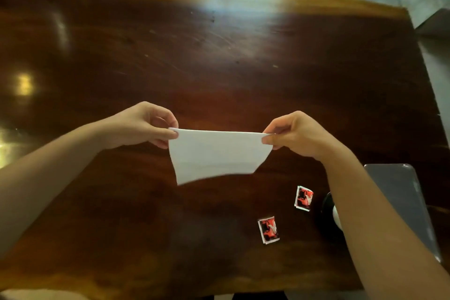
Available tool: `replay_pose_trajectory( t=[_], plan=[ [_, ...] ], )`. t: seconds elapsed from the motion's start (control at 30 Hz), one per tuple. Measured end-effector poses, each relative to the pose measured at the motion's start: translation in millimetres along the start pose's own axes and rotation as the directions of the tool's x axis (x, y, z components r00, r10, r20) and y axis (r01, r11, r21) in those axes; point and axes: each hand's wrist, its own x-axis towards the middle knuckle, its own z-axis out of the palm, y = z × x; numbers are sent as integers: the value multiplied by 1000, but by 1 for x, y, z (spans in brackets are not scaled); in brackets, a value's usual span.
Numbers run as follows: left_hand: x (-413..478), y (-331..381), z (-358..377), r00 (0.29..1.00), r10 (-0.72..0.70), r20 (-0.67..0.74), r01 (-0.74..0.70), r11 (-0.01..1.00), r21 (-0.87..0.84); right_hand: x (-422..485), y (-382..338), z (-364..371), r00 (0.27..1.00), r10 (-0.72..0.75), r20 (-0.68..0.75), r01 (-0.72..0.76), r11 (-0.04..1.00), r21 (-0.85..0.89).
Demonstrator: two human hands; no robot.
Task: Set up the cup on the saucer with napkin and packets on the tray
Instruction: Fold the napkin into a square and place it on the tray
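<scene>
Both hands hold a white napkin [215, 153] up over the wooden counter [219, 56]; the left hand [143, 124] pinches its upper left corner, the right hand [297, 133] its upper right; two red packets [268, 229] [303, 198] lie on the counter near the grey tray [399, 192].

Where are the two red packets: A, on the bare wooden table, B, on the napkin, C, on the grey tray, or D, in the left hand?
A: the near red packet and the far red packet lie on the wooden table, beside the grey tray, not on it.
</scene>
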Motion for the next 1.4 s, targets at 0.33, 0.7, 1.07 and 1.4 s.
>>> replay_pose_trajectory(
  t=[0.33,0.7,1.07,1.4],
  plan=[
    [87,-90,55,940,-141,-312,247,910,332,82,61,92,954,260,-150,-290,925,-245],
    [49,-89,54,884,362,-295,-166,835,525,34,82,105,905,-73,-419,-36,968,-248],
    [32,-153,99,921,389,19,-263,587,766,5,129,171,921,-245,-304,70,869,-490],
    [47,-152,109,940,335,70,-219,431,875,14,128,180,957,-149,-250,-18,826,-563]
  ],
)
